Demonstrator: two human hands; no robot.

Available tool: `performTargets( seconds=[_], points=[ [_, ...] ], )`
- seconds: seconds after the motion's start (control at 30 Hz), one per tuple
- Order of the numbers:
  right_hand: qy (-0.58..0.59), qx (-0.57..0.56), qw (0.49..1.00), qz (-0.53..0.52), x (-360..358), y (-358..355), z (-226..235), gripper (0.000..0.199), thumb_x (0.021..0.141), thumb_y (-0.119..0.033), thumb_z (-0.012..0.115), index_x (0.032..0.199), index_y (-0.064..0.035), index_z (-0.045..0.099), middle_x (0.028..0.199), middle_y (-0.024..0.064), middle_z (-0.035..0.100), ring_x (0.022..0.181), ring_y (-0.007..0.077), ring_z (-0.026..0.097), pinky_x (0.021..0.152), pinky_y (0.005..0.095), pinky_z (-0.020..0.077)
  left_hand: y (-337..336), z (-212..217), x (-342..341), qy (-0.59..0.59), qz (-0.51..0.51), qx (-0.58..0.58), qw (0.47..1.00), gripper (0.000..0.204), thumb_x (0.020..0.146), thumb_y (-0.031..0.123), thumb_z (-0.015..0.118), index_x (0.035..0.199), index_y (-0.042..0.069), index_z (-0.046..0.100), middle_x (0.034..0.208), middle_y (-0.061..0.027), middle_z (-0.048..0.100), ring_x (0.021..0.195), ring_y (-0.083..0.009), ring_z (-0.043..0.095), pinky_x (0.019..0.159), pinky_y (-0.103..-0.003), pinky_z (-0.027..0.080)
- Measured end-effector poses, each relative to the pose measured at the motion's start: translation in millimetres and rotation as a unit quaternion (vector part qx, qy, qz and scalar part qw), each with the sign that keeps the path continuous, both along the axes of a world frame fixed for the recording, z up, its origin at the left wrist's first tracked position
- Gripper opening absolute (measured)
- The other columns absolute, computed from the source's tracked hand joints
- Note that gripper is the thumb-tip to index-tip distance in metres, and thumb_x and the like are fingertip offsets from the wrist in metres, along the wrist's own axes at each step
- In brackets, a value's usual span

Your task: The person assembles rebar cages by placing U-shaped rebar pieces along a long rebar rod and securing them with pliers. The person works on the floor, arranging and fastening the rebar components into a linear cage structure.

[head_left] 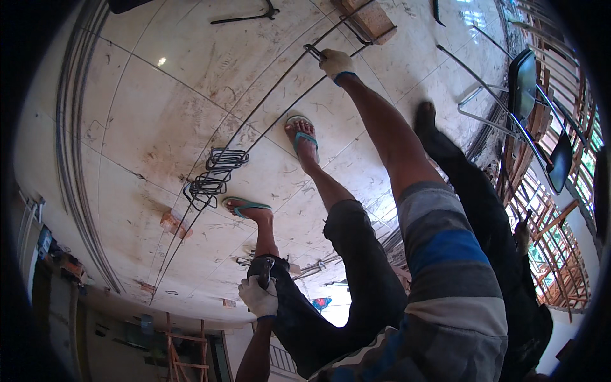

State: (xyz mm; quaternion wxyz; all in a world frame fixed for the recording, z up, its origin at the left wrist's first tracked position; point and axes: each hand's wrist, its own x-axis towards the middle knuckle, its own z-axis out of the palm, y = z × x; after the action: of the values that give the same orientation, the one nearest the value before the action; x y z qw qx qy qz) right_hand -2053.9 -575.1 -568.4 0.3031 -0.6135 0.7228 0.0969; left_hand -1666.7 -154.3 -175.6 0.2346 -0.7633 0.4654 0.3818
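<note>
My right hand (335, 62), in a pale work glove, reaches far forward, its fingers closed on a bent steel stirrup (313, 51) at the long thin rebar rods (254, 130). Those rods run from the near left to the far middle of the floor. Near my left knee, my gloved left hand (258, 298) grips dark metal pincers (266, 270), jaws upward. Between the hands, a bunch of rectangular stirrups (219, 172) hangs around the rods, beside my sandalled feet.
A brick block (375, 22) props the rods' far end; another brick (175, 224) lies near the left. Bundled long bars (70, 146) curve along the left. A dark tool (251, 16) lies far ahead. At right are another person's leg (449, 146) and a black chair (523, 83).
</note>
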Motion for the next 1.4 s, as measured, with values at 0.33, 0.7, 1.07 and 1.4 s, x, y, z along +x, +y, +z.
performTargets(
  seconds=[0.33, 0.7, 1.07, 1.4],
  points=[
    [-0.004, -0.021, 0.999, -0.025, 6.7, 7.7, -5.2, 0.030, 0.085, -0.032, 0.069, 0.111, -0.0172, 0.073, 0.104, 0.0155, 0.075, 0.101, 0.0396, 0.070, 0.086, 0.0505, 0.0553, 3.5, -0.3, 5.8, 0.002, 0.002, 0.005, 1.000, 0.035, 0.075, 0.028, 0.082, 0.092, 0.002, 0.067, 0.095, -0.0211, 0.063, 0.097, -0.0429, 0.060, 0.085, -0.054, 0.050],
    [-0.022, -0.087, 0.991, -0.095, 84.2, 46.9, 47.6, 0.044, 0.084, -0.029, 0.072, 0.124, -0.0109, 0.070, 0.116, 0.0174, 0.072, 0.115, 0.0353, 0.066, 0.096, 0.0466, 0.0534, 12.2, 4.0, 18.0, -0.001, 0.027, -0.008, 1.000, 0.036, 0.076, 0.033, 0.082, 0.094, 0.004, 0.069, 0.097, -0.0190, 0.064, 0.098, -0.0412, 0.060, 0.086, -0.052, 0.048],
    [-0.190, 0.134, 0.950, 0.209, 289.9, 207.8, 22.2, 0.033, 0.080, -0.033, 0.068, 0.107, -0.0147, 0.076, 0.106, 0.0160, 0.074, 0.102, 0.0365, 0.070, 0.088, 0.0486, 0.0554, 33.3, 7.2, 22.4, 0.041, 0.084, 0.010, 0.996, 0.036, 0.077, 0.032, 0.082, 0.098, 0.006, 0.069, 0.099, -0.0183, 0.063, 0.100, -0.0399, 0.057, 0.089, -0.051, 0.047],
    [-0.151, 0.117, 0.958, 0.215, 320.8, 226.3, 6.7, 0.029, 0.078, -0.026, 0.070, 0.105, -0.0173, 0.078, 0.102, 0.0134, 0.075, 0.097, 0.0350, 0.072, 0.084, 0.0484, 0.0564, 55.7, 11.8, 28.8, 0.039, 0.123, -0.009, 0.992, 0.036, 0.076, 0.030, 0.082, 0.099, 0.006, 0.068, 0.100, -0.0178, 0.063, 0.100, -0.0393, 0.057, 0.089, -0.051, 0.046]
  ],
)
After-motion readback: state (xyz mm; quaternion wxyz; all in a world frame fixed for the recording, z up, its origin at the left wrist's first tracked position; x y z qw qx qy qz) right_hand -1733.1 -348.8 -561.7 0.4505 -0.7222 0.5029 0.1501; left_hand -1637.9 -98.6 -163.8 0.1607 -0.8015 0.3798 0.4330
